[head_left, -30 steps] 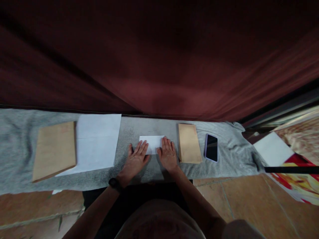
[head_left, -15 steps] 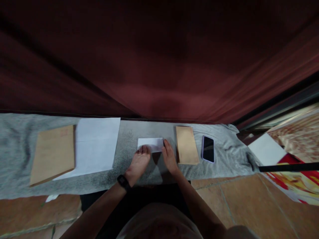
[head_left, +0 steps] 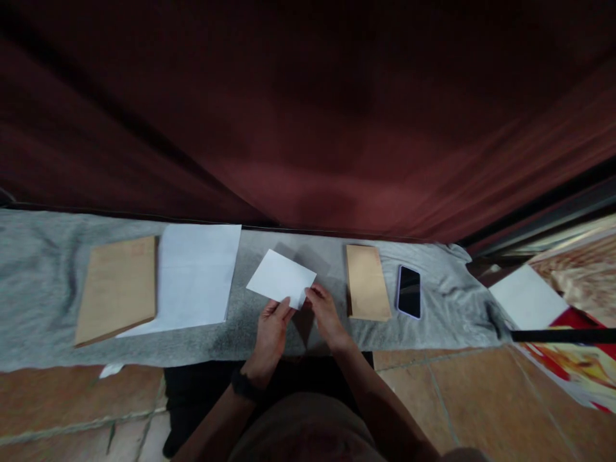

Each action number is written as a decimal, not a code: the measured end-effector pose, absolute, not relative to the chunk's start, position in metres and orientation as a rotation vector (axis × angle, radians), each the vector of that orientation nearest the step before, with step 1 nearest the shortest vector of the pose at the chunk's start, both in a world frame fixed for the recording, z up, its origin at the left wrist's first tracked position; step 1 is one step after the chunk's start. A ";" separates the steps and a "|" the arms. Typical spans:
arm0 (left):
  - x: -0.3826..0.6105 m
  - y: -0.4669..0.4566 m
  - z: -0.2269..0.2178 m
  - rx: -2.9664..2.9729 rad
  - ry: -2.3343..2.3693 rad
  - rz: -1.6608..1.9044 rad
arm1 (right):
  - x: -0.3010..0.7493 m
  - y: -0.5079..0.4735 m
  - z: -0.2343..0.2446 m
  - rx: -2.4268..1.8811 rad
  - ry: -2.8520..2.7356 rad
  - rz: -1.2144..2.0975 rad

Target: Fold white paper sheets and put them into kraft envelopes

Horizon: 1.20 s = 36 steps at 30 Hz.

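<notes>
A white sheet of paper (head_left: 282, 274), smaller than the sheets at left, is held tilted above the grey cloth between both hands. My left hand (head_left: 273, 330) pinches its lower edge, thumb on top. At its right corner my right hand (head_left: 325, 311) is closed on the paper with thumb and fingers. To the left lie large white sheets (head_left: 199, 276), partly under a big brown envelope stack (head_left: 119, 285). Right of my right hand is a narrower stack of brown envelopes (head_left: 368, 282).
A phone (head_left: 409, 292) with a dark screen lies beyond the narrow envelopes. Grey cloth (head_left: 447, 301) covers the long surface, and a dark red curtain-like sheet (head_left: 312, 160) rises behind it. Tiled floor (head_left: 462, 398) shows below; a red and yellow printed item (head_left: 582, 366) is at far right.
The white paper has been lifted and turned from lying flat, and now shows a larger face. Both hands have shifted from pressing at it to gripping its near edge and corner.
</notes>
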State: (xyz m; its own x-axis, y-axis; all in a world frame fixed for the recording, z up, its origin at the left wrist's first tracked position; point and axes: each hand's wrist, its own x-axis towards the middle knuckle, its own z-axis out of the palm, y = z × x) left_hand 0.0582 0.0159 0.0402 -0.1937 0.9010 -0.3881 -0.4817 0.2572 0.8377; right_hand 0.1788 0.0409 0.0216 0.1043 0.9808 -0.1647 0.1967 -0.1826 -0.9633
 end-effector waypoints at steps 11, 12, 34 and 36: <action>-0.005 0.040 0.026 0.963 1.635 1.252 | 0.219 0.056 0.009 -1.792 -1.403 0.877; -0.004 0.038 0.025 1.082 1.693 1.182 | 0.219 0.053 0.009 -1.824 -1.426 0.818; 0.007 0.027 0.050 1.623 2.022 0.237 | 0.186 0.027 0.026 -1.702 -2.103 0.227; 0.005 0.026 0.048 1.627 2.006 0.253 | 0.180 0.027 0.018 -1.716 -2.136 0.202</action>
